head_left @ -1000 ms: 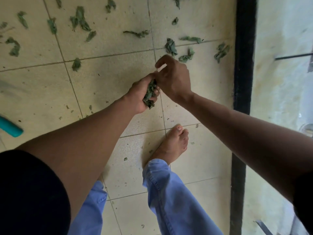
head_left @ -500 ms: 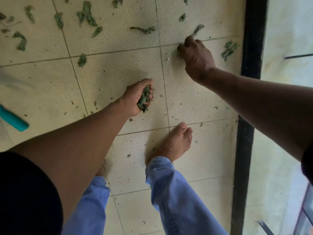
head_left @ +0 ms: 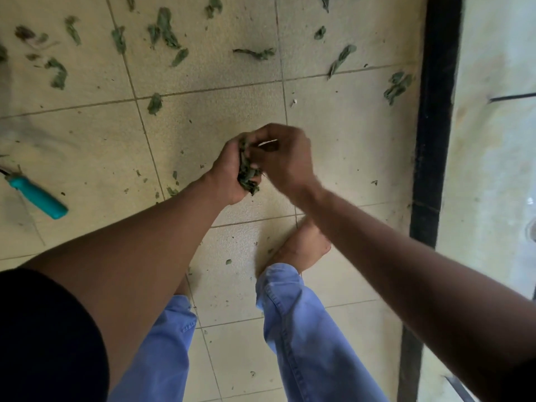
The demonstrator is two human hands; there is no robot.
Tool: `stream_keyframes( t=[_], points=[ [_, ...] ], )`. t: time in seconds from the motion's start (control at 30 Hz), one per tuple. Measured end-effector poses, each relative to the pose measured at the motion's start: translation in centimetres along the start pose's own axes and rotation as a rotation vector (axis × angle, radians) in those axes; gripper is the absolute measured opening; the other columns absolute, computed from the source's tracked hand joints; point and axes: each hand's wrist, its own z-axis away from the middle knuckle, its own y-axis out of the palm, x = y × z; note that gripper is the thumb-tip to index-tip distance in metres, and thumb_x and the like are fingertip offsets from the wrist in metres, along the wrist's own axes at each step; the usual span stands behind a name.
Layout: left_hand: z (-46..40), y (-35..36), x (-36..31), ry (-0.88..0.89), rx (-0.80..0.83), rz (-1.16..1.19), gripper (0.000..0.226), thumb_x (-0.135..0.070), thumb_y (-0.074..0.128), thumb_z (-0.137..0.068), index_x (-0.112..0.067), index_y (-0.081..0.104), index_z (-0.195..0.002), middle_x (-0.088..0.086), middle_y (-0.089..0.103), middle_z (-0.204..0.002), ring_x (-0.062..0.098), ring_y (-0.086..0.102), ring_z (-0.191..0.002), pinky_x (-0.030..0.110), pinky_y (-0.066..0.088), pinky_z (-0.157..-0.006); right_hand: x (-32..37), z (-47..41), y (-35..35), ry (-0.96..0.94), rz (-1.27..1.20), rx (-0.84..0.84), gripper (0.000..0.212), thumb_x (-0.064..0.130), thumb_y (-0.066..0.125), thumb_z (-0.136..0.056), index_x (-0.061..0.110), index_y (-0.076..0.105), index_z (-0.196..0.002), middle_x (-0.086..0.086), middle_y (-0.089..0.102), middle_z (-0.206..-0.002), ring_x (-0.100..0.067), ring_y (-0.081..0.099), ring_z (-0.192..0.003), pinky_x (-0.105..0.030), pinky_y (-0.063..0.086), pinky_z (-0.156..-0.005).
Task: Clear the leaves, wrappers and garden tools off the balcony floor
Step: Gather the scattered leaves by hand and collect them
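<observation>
right hand (head_left: 285,158) has been brought back from the floor to left hand (head_left: 229,172); fingers curled, pressing fresh leaves into the gripped bunch (head_left: 247,172) (many leaves (head_left: 165,30) & tool (head_left: 37,195) still down).

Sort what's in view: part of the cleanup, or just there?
Job: bunch of leaves in left hand; right hand adding more; loose leaves on floor; teal-handled tool.
Just there: black frame, wall.
</observation>
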Motion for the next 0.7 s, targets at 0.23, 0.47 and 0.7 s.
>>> stream_keyframes(
  t=[0.23, 0.47, 0.7],
  points=[
    [0.5, -1.8, 0.0, -0.032, 0.055, 0.126, 0.065, -0.071, 0.047, -0.094, -0.019, 0.083, -0.082, 0.006, 0.079, -0.100, 0.024, 0.075, -0.105, 0.041, 0.057, -0.092, -0.6, 0.9, 3.5, -0.342, 0.617, 0.057, 0.022, 0.008, 0.057, -0.093, 0.014, 0.077, -0.089, 0.001, 0.073, -0.086, -0.022, 0.057, -0.081, -0.033, 0.044, -0.078],
    [0.0, 0.2, -1.2, -0.020, -0.018, 0.105, 0.054, -0.059, 0.049, -0.098, -0.018, 0.084, -0.098, 0.007, 0.076, -0.117, 0.022, 0.073, -0.108, 0.035, 0.053, -0.094, 0.2, -1.4, 0.9, -0.357, 0.855, 0.141, 0.028, 0.023, 0.049, -0.097, 0.019, 0.077, -0.098, -0.001, 0.061, -0.106, -0.021, 0.050, -0.101, -0.035, 0.045, -0.084],
    [-1.5, 1.3, -1.9, -0.011, -0.178, 0.110, 0.036, -0.041, 0.063, -0.094, -0.024, 0.056, -0.063, -0.006, 0.045, -0.058, 0.006, 0.040, -0.044, 0.018, 0.023, -0.036, 1.9, -6.4, -3.8, -0.029, 0.149, 0.217, 0.030, -0.011, 0.050, -0.081, 0.000, 0.072, -0.097, -0.011, 0.074, -0.090, -0.022, 0.074, -0.080, -0.040, 0.064, -0.074]
  ],
)
